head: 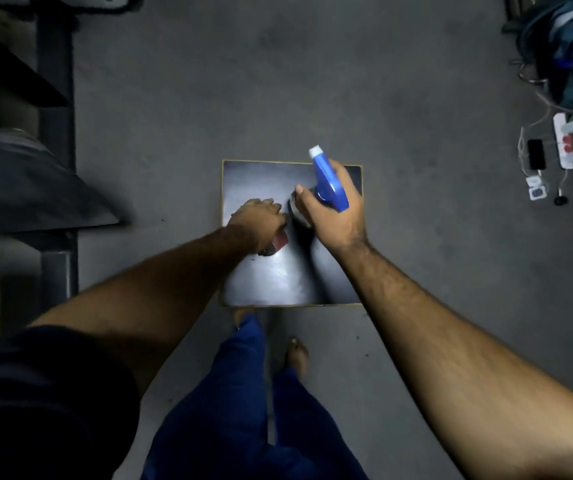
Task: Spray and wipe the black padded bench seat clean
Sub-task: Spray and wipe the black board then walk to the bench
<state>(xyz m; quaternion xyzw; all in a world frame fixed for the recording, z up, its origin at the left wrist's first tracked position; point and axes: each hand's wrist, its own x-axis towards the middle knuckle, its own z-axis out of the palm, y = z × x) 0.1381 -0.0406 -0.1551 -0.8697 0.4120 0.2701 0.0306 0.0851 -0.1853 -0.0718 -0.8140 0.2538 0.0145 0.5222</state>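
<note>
A square black padded bench seat (pixel 278 278) with a yellowish edge stands on the grey floor straight below me, its surface shiny. My left hand (pixel 259 221) rests on the seat's left half and presses a reddish cloth (pixel 279 241), which shows only at the hand's lower edge. My right hand (pixel 335 209) grips a spray bottle by its blue trigger head (pixel 328 183), white nozzle pointing away from me, above the seat's right half. The bottle's body is mostly hidden under the hand.
My legs in blue trousers and bare feet (pixel 297 356) stand just in front of the seat. A dark metal frame with pads (pixel 56 140) runs along the left. At right lie bags (pixel 569 53), a power strip (pixel 567 143), cables and a phone (pixel 536 154).
</note>
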